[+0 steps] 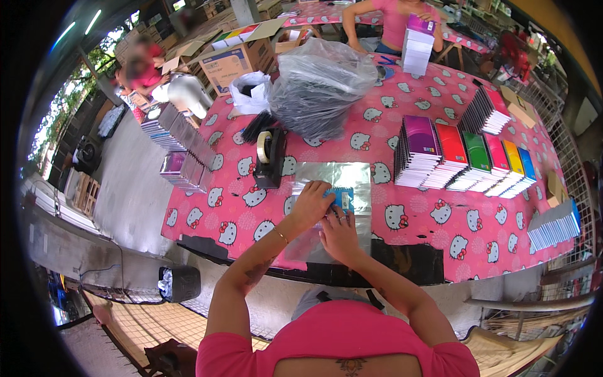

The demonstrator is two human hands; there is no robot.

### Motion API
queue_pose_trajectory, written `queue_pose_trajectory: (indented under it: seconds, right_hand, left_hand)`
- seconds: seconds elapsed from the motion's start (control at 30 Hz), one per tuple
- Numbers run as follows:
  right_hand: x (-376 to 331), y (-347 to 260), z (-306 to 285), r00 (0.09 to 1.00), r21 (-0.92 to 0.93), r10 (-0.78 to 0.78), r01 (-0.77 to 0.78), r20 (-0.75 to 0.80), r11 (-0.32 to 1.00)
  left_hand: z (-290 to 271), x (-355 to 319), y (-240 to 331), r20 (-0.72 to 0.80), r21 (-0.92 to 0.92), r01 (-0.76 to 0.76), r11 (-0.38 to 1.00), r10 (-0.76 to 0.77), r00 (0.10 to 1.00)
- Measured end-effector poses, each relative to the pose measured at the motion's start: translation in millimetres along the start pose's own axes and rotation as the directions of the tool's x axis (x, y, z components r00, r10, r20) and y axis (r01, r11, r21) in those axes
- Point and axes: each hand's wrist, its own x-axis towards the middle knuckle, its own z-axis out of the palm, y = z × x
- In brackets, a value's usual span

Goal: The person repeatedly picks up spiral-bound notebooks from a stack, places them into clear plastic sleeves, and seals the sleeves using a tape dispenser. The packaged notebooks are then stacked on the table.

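Note:
A small blue spiral notebook (344, 195) lies at the near middle of the table, over a stack of clear plastic bags (353, 173). My left hand (312, 202) comes at the notebook from the left, its bent fingers gripping the left side. At the near edge, my right hand (340, 235) has its fingers curled against the notebook. Parts of the cover are hidden under both hands. Just beyond my left hand stands a black tape dispenser (270, 164) with a roll of tape.
Stacks of coloured spiral notebooks (447, 151) stand at the right, and more stacks (179, 147) line the left edge. A large plastic sack of black spirals (320, 88) and a cardboard box (235, 66) are farther back. Across the table, a person's hand (427, 19) touches a tall notebook stack (417, 51).

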Motion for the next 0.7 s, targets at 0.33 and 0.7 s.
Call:
queue_pose_trajectory:
  seconds: [0.33,0.7]
  right_hand:
    - [-3,20,20,1.000,0.098,-0.003,0.001,0.020,0.995]
    - [27,51,-41,0.984,-0.027,-0.165,0.167,0.066,0.986]
  left_hand:
    - [24,-19,32,-0.010,-0.317,0.315,0.895,-0.335,0.942]
    - [38,-30,44,-0.054,-0.104,0.292,0.951,-0.299,0.953]
